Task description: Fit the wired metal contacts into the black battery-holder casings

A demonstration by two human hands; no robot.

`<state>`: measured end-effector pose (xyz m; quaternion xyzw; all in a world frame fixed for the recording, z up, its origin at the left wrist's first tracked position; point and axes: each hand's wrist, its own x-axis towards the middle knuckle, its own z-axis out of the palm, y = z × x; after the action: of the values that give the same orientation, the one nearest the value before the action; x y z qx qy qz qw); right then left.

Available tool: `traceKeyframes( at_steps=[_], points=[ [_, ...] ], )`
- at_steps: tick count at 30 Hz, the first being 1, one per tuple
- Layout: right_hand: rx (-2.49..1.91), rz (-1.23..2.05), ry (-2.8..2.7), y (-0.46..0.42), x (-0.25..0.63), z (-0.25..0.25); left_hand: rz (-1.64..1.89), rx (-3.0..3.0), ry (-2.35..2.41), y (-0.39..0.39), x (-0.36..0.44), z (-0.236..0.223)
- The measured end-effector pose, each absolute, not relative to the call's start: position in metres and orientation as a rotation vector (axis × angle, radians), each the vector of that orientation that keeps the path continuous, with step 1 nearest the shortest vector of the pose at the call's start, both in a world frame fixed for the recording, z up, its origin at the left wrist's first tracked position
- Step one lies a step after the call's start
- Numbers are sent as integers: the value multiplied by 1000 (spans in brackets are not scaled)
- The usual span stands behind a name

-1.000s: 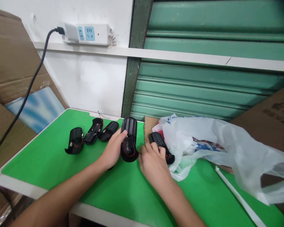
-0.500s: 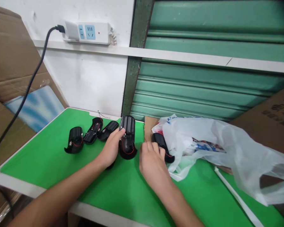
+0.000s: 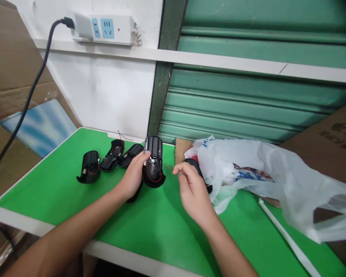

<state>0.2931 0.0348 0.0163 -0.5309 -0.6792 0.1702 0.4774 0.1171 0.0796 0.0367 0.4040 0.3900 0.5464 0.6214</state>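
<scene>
1. Just off our right fingertips, at nine o'clock, lies the held black casing (image 3: pixel 153 157); twelve points away from us, toward the shutter (image 3: pixel 248 104). Its long axis runs roughly from twelve to six, with the ribbed half at twelve and the rounded, flared end at six.

2. Our left hand (image 3: pixel 132 176) is the nearer one: it is clamped on the casing's left edge, thumb over the inner side. From that hand's middle, the casing sits at about two o'clock.

3. Our right hand (image 3: pixel 193 190) stands apart from the casing, its thumb and forefinger drawn together on what looks like a thin red strand (image 3: pixel 168 167). The strand runs from those fingertips toward nine o'clock; where it joins the casing is too blurred to tell.

4. From our right hand's middle, the held casing is at about ten o'clock. Partly behind our right hand, toward one o'clock, is another black casing (image 3: pixel 193 163), beside the plastic bag (image 3: pixel 288 181); we cannot tell whether hand and casing touch.

5. Toward ten o'clock from our left hand, three loose casings (image 3: pixel 89 166) rest on the green tabletop (image 3: pixel 150 231). One more dark piece (image 3: pixel 135 194) shows partly below that hand.
</scene>
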Motion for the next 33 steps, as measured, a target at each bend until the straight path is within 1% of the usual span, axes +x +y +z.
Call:
traceKeyframes(
  at_steps=[5,7,9,13,18,23,26,29,33],
  points=[
    [-1263,574,-1332,43,309,21,1184,939,889,79,118,35],
    [-1248,503,-1312,44,309,23,1128,980,886,77,119,35],
    [-1225,358,-1404,42,303,25,1102,1031,883,76,120,35],
    [-1185,143,-1566,38,282,26,1173,1106,919,77,122,36],
    [-1173,68,-1483,38,268,19,1191,1168,951,79,123,42],
    [-1063,6,-1525,42,267,15,1259,1224,1006,81,121,45],
    [-1080,41,-1527,43,270,16,1260,1194,1016,82,121,47],
    [-1071,151,-1436,43,273,20,1200,1154,991,81,123,50],
    [-1007,464,-1136,44,277,20,1089,1098,934,76,124,49]
  ],
)
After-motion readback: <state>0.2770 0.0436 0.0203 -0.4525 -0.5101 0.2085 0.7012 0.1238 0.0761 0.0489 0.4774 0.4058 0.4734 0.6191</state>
